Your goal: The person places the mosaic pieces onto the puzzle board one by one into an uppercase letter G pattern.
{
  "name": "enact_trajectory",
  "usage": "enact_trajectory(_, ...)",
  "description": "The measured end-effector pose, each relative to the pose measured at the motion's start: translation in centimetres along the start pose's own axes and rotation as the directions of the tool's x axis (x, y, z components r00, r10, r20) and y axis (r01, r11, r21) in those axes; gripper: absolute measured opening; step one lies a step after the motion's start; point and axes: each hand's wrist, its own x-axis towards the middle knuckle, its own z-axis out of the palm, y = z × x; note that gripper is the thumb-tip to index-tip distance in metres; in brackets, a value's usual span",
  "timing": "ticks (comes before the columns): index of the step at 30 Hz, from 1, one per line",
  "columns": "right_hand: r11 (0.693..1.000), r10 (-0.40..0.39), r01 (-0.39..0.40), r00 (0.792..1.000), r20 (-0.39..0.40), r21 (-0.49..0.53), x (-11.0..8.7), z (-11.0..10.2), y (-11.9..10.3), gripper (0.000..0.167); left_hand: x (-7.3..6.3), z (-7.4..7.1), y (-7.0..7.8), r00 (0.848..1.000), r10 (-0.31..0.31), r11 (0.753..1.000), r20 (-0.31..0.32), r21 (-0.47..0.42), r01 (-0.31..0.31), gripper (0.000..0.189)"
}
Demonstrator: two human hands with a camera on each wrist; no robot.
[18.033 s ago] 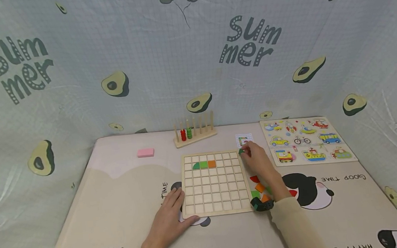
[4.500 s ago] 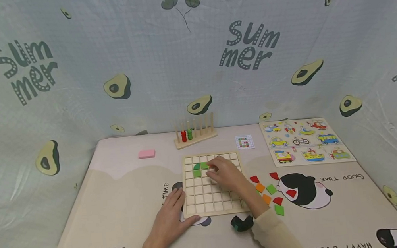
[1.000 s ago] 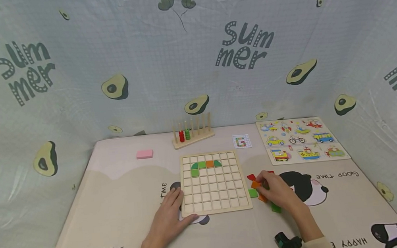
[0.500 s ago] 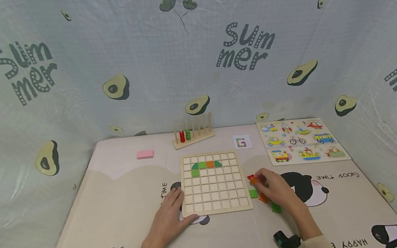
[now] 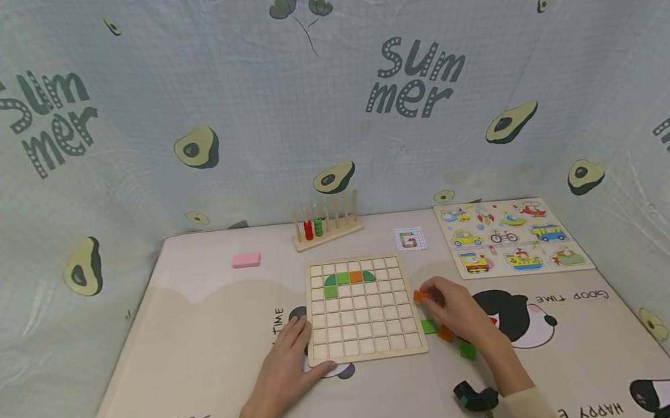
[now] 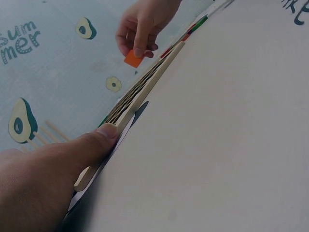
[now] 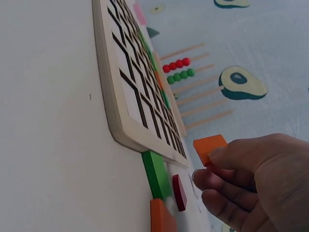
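Note:
In the head view my left hand [image 5: 282,355] rests at the near left corner of a wooden grid board [image 5: 369,359], fingers spread along its left side and thumb on the front edge. The left wrist view shows that thumb [image 6: 96,140] against the board's rim. My right hand [image 5: 456,308] pinches an orange square tile [image 7: 208,147] between thumb and fingers, raised just off the board's right side. Green tiles [image 5: 342,278], an orange tile [image 5: 356,277] and quarter-round green tiles [image 5: 368,276] lie in the board's upper cells.
Loose tiles, among them a green one [image 7: 157,174] and a red one [image 7: 179,193], lie right of the board. Behind it are a pattern card [image 5: 410,239], a peg rack with beads [image 5: 328,238], a pink block [image 5: 246,260] and a picture puzzle [image 5: 510,236].
Since a second ago my right hand has lifted the orange tile and moved slightly left and away, toward the board's right edge. Over earlier frames, tiles in the board's upper rows changed. Left hand stays put.

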Motion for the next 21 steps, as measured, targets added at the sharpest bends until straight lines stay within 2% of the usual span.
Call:
enact_trajectory(6, 1.000, -0.006, 0.007, 1.000, -0.003, 0.021, 0.6, 0.3, -0.6, 0.020, 0.0, 0.0, 0.0, 1.000, 0.005, 1.000, -0.007, 0.011, -0.005, 0.090)
enact_trajectory(13, 0.996, -0.070, 0.071, 0.997, -0.020, 0.054, 1.3, 0.6, -1.3, 0.020, 0.0, 0.0, 0.1, 1.000, 0.010, 1.000, -0.013, 0.016, -0.010, 0.090)
enact_trajectory(21, 0.992, -0.102, 0.105, 0.994, -0.046, 0.075, 2.3, 1.3, -2.4, 0.021, -0.1, 0.0, 0.1, 1.000, 0.013, 1.000, -0.019, 0.014, -0.013, 0.090)
